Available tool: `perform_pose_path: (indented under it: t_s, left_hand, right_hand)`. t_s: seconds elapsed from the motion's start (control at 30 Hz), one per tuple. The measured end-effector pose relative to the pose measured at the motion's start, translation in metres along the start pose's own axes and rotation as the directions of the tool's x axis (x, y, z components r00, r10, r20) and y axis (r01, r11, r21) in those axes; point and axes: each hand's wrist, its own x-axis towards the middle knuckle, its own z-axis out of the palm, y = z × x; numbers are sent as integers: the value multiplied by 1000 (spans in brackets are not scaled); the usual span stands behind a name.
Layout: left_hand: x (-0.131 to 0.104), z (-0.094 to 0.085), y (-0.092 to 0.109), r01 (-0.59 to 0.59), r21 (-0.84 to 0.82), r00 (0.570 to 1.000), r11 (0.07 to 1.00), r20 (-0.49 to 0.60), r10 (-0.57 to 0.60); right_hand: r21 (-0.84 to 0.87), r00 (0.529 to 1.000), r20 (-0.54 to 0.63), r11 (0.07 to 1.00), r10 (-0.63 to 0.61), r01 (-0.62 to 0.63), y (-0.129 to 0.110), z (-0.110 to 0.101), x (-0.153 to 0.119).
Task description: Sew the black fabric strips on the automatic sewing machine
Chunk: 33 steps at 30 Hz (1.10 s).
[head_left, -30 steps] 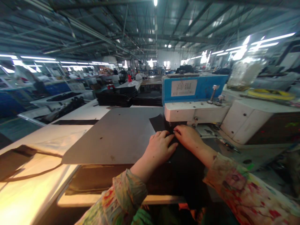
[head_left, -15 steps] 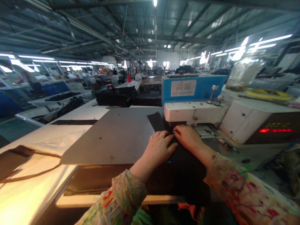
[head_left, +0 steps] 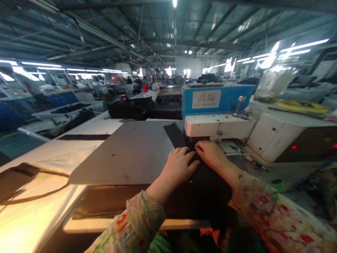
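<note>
Black fabric [head_left: 207,186] lies under both hands at the front of a blue and white machine [head_left: 218,124] and hangs down toward my lap. One dark strip [head_left: 172,135] of it reaches up and left over the grey metal plate [head_left: 126,151]. My left hand [head_left: 180,163] rests on the fabric, thumb apart from the bent fingers. Close beside it, my right hand [head_left: 207,151] pinches the fabric's edge just below the machine head. The tips of the right fingers are partly hidden.
Stacks of black pieces [head_left: 131,107] sit behind the plate. Folded brown fabric [head_left: 105,200] lies below its front edge. On the left is a pale table [head_left: 58,154] with a dark strap. A clear jar [head_left: 275,82] and a yellow ring [head_left: 302,106] stand at the right.
The dark strip's upper end has shifted slightly up and left. The red and green display on the machine has mostly gone dark. Both hands are nearly unmoved.
</note>
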Motion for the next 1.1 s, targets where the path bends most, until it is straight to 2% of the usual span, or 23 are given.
perform_pose_path:
  t_s: [1.1]
  left_hand:
    - [-1,2,-2,-20,-18,1000,1000,-18,20]
  right_hand:
    - [5,1000,8,1000,-25,25,2,1,0]
